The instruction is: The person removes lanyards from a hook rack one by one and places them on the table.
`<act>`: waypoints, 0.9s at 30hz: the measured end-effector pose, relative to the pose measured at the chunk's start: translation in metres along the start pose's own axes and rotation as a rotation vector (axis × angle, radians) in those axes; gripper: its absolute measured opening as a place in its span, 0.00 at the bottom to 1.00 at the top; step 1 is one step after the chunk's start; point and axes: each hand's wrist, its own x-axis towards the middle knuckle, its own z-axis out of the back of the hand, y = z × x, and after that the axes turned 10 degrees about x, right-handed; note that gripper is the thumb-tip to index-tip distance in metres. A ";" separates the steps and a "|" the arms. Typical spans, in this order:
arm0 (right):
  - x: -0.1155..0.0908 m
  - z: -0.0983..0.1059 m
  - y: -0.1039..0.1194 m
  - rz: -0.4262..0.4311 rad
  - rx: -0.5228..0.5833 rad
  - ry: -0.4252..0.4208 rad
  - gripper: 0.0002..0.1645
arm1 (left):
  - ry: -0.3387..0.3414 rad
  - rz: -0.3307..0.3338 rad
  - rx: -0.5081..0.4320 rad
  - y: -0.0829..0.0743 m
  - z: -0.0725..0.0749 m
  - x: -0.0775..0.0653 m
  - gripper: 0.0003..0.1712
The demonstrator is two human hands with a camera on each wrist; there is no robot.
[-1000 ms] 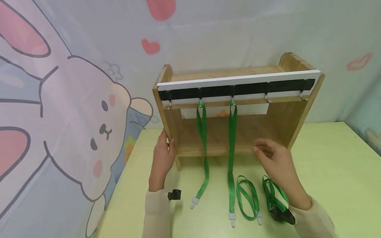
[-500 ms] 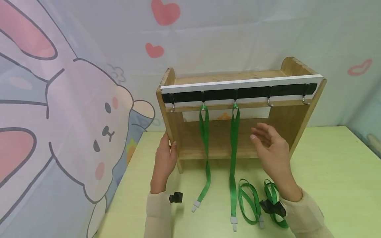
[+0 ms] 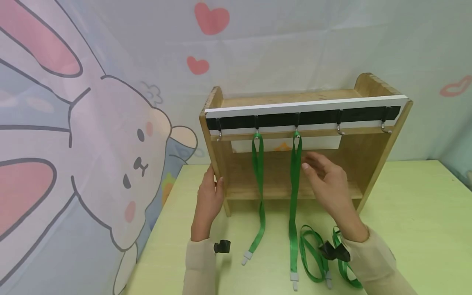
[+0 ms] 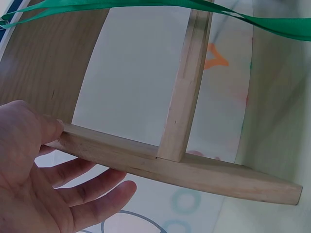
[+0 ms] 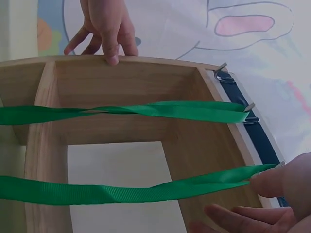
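My left hand [image 3: 208, 200] holds the left side panel of a small wooden shelf [image 3: 387, 151], thumb on the inner side and fingers along the outside. Two green lanyards hang from hooks on its front rail: one lanyard [image 3: 257, 164] on the second hook from the left, another lanyard [image 3: 293, 192] on the middle hook. Beside the middle lanyard is my right hand [image 3: 330, 184], fingers loosely bent and thumb apart from them. In the right wrist view, the thumb [image 5: 272, 182] overlaps that lanyard's upper end. Each hanging lanyard ends in a pale clip.
A coiled green lanyard [image 3: 316, 279] lies on the yellow-green table [image 3: 416, 213] in front of the shelf. Right of it, another coil [image 3: 355, 282] is partly hidden by the right forearm. Bare hooks [image 3: 340, 130] show at both ends of the rail. A printed cloth [image 3: 276, 49] stands behind.
My right hand has moved up and left from the shelf's right part to beside the middle lanyard. The left hand keeps its hold on the side panel. The head view has shifted slightly.
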 end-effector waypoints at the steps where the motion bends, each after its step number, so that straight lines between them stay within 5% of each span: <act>1: 0.001 -0.001 -0.001 -0.004 0.008 0.010 0.20 | 0.001 0.002 -0.002 0.000 0.000 -0.001 0.31; 11: 0.005 -0.011 -0.005 -0.075 0.096 0.099 0.18 | 0.000 -0.010 -0.001 0.000 -0.002 -0.003 0.30; 27: 0.008 -0.018 -0.005 -0.034 0.184 0.025 0.09 | -0.011 -0.014 0.003 -0.001 0.000 -0.001 0.30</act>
